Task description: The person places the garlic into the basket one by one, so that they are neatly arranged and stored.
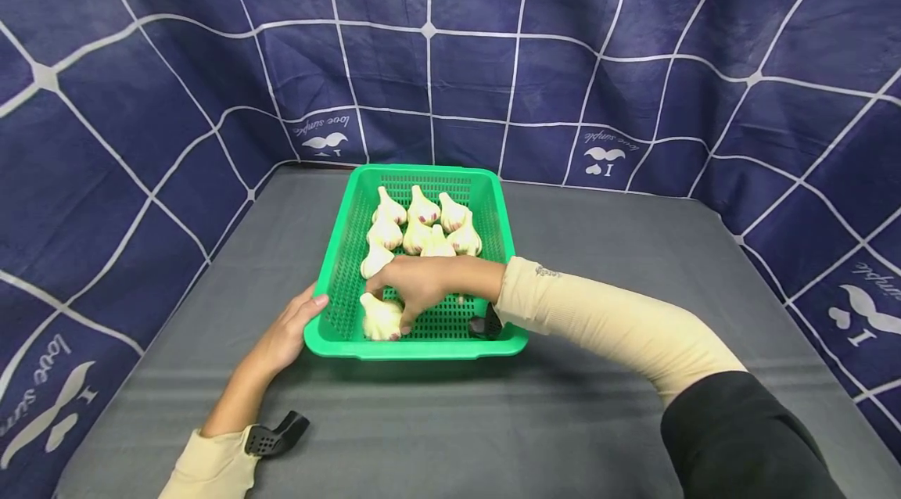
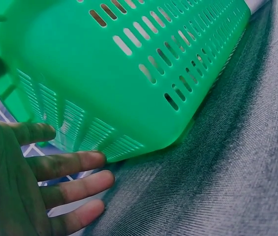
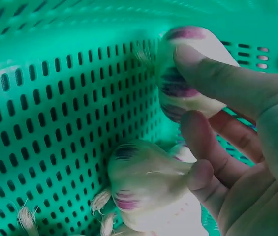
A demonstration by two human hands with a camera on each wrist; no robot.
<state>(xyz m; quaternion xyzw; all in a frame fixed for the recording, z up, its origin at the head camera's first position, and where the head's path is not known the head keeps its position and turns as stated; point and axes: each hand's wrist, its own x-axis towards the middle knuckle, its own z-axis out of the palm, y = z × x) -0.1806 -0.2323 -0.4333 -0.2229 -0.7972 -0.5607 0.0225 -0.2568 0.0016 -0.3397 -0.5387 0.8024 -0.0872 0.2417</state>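
Observation:
A green plastic basket (image 1: 422, 352) holds several white garlic bulbs (image 1: 425, 207) with purple streaks, grouped toward its far side. My right hand (image 1: 417, 284) reaches into it and grips one garlic bulb (image 1: 381, 317) near the front left corner. In the right wrist view the thumb presses on that bulb (image 3: 202, 44), with fingers at its other side, and another bulb (image 3: 148, 182) lies just below. My left hand (image 1: 287, 331) rests at the basket's left rim, thumb on the edge. In the left wrist view its straight, spread fingers (image 2: 75, 189) lie by the outer wall (image 2: 79, 64).
The basket stands on a grey cloth-covered table (image 1: 605, 249). A blue curtain (image 1: 479, 77) with white grid lines rises behind and at both sides. Black wrist mounts (image 1: 276, 436) sit on both of the person's cream sleeves (image 1: 605, 319).

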